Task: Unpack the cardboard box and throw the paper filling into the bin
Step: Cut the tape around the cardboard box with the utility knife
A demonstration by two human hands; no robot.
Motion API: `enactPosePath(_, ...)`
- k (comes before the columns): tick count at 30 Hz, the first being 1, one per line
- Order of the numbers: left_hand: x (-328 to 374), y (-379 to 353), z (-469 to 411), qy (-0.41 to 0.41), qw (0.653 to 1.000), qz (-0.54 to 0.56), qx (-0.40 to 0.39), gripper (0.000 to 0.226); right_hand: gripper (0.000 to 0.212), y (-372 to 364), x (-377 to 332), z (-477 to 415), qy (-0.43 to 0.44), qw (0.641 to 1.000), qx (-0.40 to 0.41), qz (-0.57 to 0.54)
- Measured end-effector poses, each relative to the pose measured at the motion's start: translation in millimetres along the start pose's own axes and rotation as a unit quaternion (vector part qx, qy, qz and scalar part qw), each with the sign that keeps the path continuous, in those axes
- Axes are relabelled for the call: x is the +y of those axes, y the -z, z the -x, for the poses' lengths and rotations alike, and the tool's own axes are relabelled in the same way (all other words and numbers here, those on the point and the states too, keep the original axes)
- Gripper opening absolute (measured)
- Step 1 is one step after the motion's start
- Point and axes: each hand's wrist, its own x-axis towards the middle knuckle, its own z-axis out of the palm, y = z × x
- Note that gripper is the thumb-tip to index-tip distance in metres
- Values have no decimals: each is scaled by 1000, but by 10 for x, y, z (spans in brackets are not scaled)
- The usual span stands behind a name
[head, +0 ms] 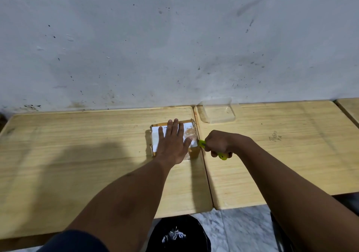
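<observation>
On left wooden table (77, 154), by its right edge: cardboard box (191, 131), square to the table edges, white label on top, print too small to read. Left hand (172, 145) lies flat on it, fingers spread. Below, the black-lined bin (200, 232) holds white paper scraps (173, 235). Right hand (217, 142) grips a yellow cutter (202, 144), its tip leftward at the box's right side. Clear plastic tub (217, 112) sits far on the right table.

Single head-worn camera looks forward and down from close above the counter (77, 154), facing the wall (174, 38) behind it.

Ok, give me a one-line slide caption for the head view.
Left hand presses the cardboard box on the table; right hand grips a yellow cutter at its right edge.
</observation>
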Motion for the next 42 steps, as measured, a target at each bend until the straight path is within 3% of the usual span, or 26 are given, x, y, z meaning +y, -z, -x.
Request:
enactPosePath(10,-17,17,17,-15,1000,7,-9,68,18,-49,48,134,3,1000,-15,18)
enactPosePath(13,-49,23,-8,-23,999,28,-17,67,9,103,211,242,24,996,-15,-82)
enactPosePath(17,-127,97,-7,-52,997,46,-26,64,20,184,551,208,34,973,37,-227)
enactPosePath(21,-371,181,-9,-151,988,-6,15,65,9,21,735,91,2,959,84,-272)
enactPosePath(25,-635,147,-160,-303,950,-70,39,57,6,-201,925,-69,-22,956,78,-281)
enactPosePath(27,-688,128,-186,-322,945,-55,34,54,6,-279,1005,-132,-27,955,72,-288)
enactPosePath(31,-559,25,-136,-255,965,34,54,53,9,-312,1074,-149,-35,953,74,-290)
enactPosePath(35,-32,-43,-108,-60,990,108,67,64,10,-254,1021,-132,-30,955,93,-280)
enactPosePath(37,208,-58,-127,7,988,136,67,56,8,-224,960,-138,-21,953,99,-287)
enactPosePath(39,355,-49,-144,41,986,155,53,55,9,-194,894,-127,-14,949,104,-297)
enactPosePath(42,363,9,-119,23,987,156,44,57,11,-172,820,-95,-6,951,107,-292)
